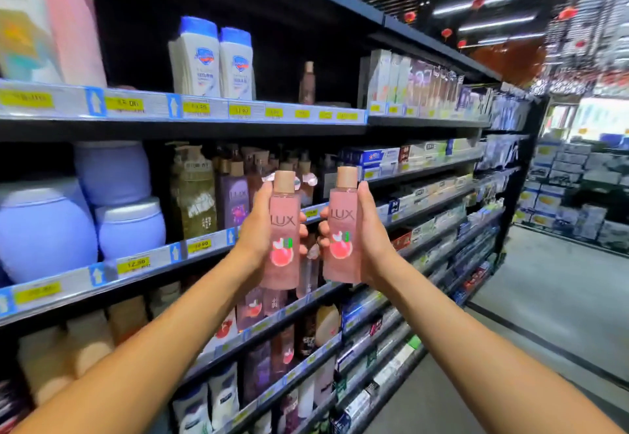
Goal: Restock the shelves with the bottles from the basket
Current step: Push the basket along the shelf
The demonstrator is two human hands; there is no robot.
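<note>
Left hand (259, 231): grips left bottle (284, 253) — upright, pink.
Right hand (371, 234): grips right bottle (341, 256), at 3 o'clock of the first.
Shelves (211, 128): behind, 12 o'clock.

Pink bottles (284, 226): translucent plastic, smooth and glossy
Bottle caps (284, 181): opaque tan, matt
Shelf boards (204, 131): dark painted metal, matt
Price rail (153, 106): clear glossy plastic over yellow paper tags
Lilac jars (44, 229): smooth plastic, soft sheen
White bottles (199, 62): opaque plastic, smooth, slightly glossy
Floor (551, 297): smooth grey, faint sheen
</note>
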